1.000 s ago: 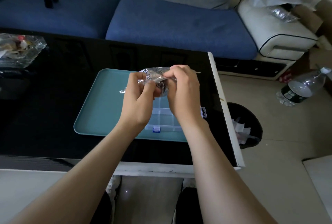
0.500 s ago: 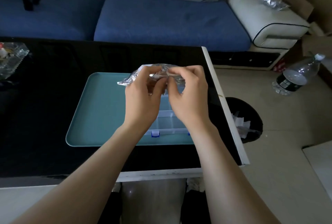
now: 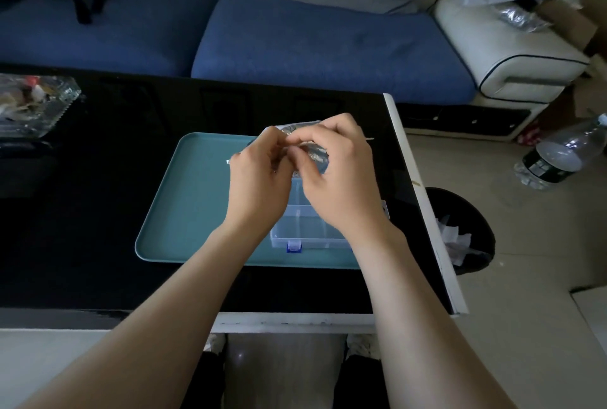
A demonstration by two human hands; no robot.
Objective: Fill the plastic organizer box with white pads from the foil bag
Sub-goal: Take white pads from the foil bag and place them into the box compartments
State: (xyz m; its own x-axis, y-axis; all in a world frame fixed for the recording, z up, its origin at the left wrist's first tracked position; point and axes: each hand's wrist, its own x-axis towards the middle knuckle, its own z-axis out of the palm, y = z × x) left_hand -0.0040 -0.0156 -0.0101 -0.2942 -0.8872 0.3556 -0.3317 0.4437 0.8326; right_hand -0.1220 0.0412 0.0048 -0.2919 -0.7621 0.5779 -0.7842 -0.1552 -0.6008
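Head view: both hands are up over the teal tray [image 3: 190,208], close together, fingertips nearly meeting. L hand [image 3: 259,185] has its fingers curled, pinching the crinkled foil bag [image 3: 318,155] at its left side. R hand [image 3: 338,185] is also curled, thumb and fingers pinching the bag from the right. The bag is held btwn the two hands, mostly hidden behind them; only bits of foil show at the top and by the R thumb. Can't tell if the bag is open.

The plastic organizer box [image 3: 305,228] is clear w/ dividers and a blue latch [image 3: 293,247] on its near side. It sits on the right part of the tray, under the hands, lid open.

The tray lies on a black table [image 3: 82,211]. A glass dish [image 3: 36,103] is at the table's far left. On the floor to the right are a black bin [image 3: 473,211] and a water bottle [image 3: 558,159]. A blue sofa [image 3: 312,44] is on the far side.
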